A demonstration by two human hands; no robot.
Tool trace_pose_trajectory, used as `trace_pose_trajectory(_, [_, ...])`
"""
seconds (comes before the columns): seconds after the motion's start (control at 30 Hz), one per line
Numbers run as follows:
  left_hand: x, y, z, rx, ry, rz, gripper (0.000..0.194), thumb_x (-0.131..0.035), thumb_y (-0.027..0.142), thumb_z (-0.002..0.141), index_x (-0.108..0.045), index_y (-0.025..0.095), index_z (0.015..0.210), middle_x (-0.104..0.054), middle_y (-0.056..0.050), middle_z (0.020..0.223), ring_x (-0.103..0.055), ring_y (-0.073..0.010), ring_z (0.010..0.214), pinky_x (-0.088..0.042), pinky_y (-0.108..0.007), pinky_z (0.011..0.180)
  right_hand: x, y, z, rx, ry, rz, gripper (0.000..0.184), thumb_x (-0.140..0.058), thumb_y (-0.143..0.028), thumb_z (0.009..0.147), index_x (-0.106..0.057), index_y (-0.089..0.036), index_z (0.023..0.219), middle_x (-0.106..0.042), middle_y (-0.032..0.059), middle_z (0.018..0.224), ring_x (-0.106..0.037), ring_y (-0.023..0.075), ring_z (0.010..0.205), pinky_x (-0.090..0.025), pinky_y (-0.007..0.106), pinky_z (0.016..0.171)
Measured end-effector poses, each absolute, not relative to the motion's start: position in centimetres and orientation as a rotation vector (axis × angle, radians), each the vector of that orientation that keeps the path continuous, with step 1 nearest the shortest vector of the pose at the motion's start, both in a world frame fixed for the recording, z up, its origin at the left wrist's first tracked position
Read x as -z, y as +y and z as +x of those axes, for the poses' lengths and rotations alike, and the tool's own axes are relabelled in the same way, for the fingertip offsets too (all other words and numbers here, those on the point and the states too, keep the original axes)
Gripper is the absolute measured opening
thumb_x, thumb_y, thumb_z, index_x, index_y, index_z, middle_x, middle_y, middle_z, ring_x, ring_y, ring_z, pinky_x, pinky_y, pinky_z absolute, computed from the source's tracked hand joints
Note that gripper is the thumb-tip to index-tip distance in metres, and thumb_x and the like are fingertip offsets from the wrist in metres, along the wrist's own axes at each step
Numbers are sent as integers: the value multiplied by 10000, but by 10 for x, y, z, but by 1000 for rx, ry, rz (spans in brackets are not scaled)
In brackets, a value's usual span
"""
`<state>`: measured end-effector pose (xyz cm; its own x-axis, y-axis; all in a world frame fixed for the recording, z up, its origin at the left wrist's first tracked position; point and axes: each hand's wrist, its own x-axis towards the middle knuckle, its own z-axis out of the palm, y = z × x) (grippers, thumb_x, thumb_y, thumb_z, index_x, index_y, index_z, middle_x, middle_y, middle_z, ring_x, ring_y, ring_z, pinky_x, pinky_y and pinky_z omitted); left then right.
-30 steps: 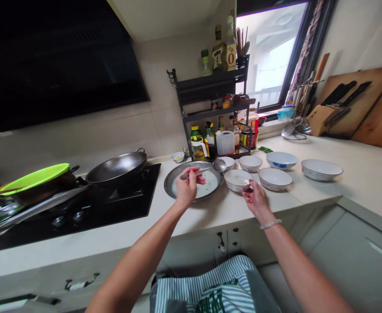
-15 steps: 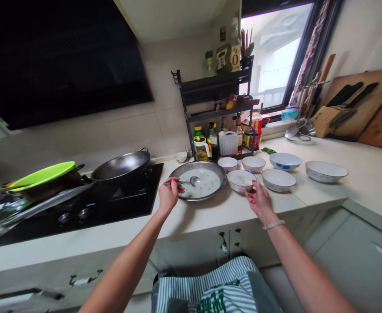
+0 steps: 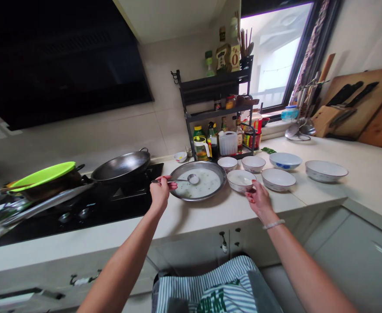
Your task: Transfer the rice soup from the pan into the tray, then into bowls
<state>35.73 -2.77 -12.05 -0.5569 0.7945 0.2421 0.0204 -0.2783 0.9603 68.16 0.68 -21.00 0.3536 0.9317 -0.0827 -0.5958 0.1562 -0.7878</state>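
Observation:
My left hand (image 3: 161, 189) is closed round the handle of a metal ladle (image 3: 193, 178). The ladle's cup, pale inside, is over the left-middle of a wide steel basin (image 3: 224, 184). Whitish soup (image 3: 209, 184) with small green bits fills much of that basin. To its right stands a small white bowl (image 3: 239, 188) with some whitish liquid inside. My right hand (image 3: 259, 198) grips this bowl at its right rim, fingers below and thumb on top. Something small and pale shows by the thumb, too unclear to name.
Several other white bowls (image 3: 278, 184) stand behind and right of the held one. At the back is a black rack (image 3: 217, 114) with bottles. On the left, a wok (image 3: 122, 167) and a lime-green basket (image 3: 44, 176) sit over the black hob (image 3: 112, 213). A knife block (image 3: 328, 121) stands far right.
My left hand has drawn back to the left with the ladle, whose cup shifted slightly left and now looks paler inside. My right hand stays at the bowl.

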Motion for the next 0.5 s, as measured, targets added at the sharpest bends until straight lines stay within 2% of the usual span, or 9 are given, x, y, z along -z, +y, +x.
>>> trace_pose_trajectory(0.5, [120,-24,361,-1888,1382,884,150,-519,196,787,-650,129,758,-671,-51,564,-715,-209,543,-607,-327,598,210,7,682,-1161,-480,-843,390,-777,-388,579,-525,-227,829,-550,-61,583,-458,64,381,-160,134,284])
